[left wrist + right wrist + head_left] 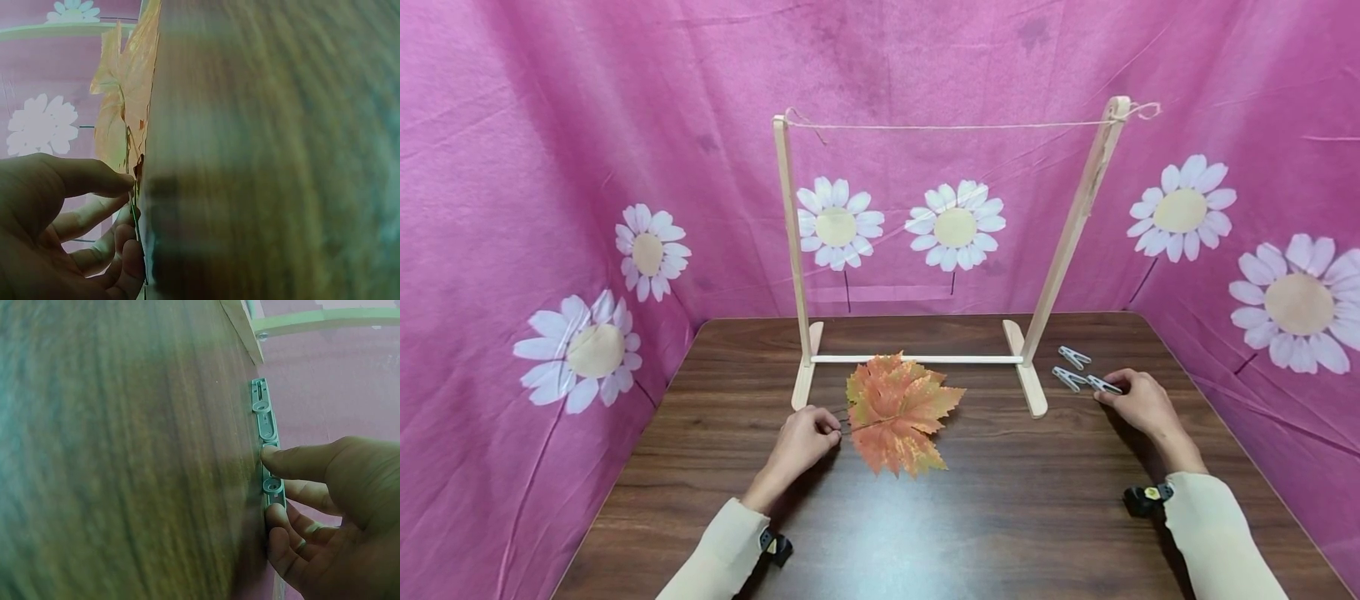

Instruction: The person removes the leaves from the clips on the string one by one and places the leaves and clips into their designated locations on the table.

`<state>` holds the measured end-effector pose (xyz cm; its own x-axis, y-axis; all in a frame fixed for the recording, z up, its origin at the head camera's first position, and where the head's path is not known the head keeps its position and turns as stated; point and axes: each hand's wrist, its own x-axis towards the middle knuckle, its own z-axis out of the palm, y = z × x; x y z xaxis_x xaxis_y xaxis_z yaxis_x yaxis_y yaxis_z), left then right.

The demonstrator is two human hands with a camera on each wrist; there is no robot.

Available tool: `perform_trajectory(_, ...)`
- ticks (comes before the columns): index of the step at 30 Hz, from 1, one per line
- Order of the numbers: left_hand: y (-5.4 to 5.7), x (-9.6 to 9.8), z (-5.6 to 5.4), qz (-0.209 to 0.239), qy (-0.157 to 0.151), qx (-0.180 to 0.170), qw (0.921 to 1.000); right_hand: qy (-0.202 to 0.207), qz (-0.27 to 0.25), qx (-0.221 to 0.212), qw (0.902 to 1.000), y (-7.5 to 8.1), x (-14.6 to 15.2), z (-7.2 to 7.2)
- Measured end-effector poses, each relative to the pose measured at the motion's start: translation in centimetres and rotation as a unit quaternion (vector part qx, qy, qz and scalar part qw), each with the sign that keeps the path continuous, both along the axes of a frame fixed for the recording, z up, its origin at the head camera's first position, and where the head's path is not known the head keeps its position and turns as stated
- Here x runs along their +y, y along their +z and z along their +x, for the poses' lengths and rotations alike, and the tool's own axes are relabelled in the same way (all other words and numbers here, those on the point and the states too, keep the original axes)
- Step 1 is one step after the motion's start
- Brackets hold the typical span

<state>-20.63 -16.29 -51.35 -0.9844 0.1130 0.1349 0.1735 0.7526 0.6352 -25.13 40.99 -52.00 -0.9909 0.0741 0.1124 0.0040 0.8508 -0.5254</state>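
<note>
An orange and yellow maple leaf (901, 417) lies on the table in front of the wooden stand. My left hand (801, 437) is at its left side, thumb and fingertips pinching the thin stem (133, 209), as the left wrist view shows. Over on the right, my right hand (1145, 407) pinches a grey clothespin (1103, 384) between thumb and fingers, low over the table. Two more clothespins (1074, 357) lie just beyond and to the left of it. In the right wrist view, my thumb and fingers cover part of the held clothespin (273, 486).
The wooden stand (917, 360) rises at the table's back, with two posts and a string (955, 127) tied across their tops. Pink cloth (910, 50) with daisies hangs around three sides of the brown table (985, 517).
</note>
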Motion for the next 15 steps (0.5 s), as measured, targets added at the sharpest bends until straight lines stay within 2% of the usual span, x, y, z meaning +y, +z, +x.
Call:
perform_trajectory(10, 0.14, -0.23, -0.58, 0.019, 0.027, 0.005, 0.9994, -0.011, -0.005, -0.002, 0.9999, 0.37, 0.03, 0.37)
perform_trajectory(15, 0.49, -0.49, -0.88, 0.036, 0.030, 0.035, 0.9983, -0.010, -0.005, 0.010, 0.9999, 0.76, 0.26, 0.46)
